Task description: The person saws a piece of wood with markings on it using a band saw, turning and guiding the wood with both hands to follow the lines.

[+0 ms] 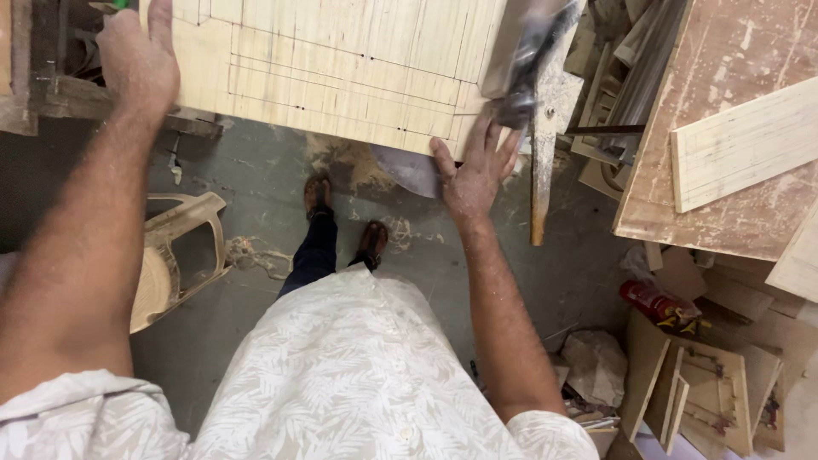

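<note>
Centrally, at the near edge of a pale plywood panel (pixel 341 68), the right hand (pixel 473 175) lies with fingers spread wide, fingertips touching the panel's lower right corner and gripping nothing. Just above those fingertips sits a blurred grey tool (pixel 524 60) on the panel's right margin; its exact kind cannot be told from this view. The left hand (pixel 136 60) rests flat, palm down, on the panel's left edge, fingers extended toward the top of the frame and closed on nothing. The panel itself lies flat across the upper middle of the view and bears thin pencilled lines forming rectangles, with small dark marks at some crossings.

Below the panel: grey concrete floor (pixel 256 179) with sawdust patches, the person's two sandalled feet (pixel 345 217), dark trousers and a white leaf-patterned shirt (pixel 358 375). A tan plastic chair (pixel 175 255) stands at the left, near the left forearm. A narrow wooden strip (pixel 541 170) hangs downward just right of the right hand.

At the right, a worn reddish board (pixel 733 153) carries a pale plank (pixel 745 145) laid across it. Lower right, among stacked offcuts (pixel 707 392), lies a small red cylindrical package with a yellow label (pixel 656 302), beside a grey stone-like lump (pixel 596 366).
</note>
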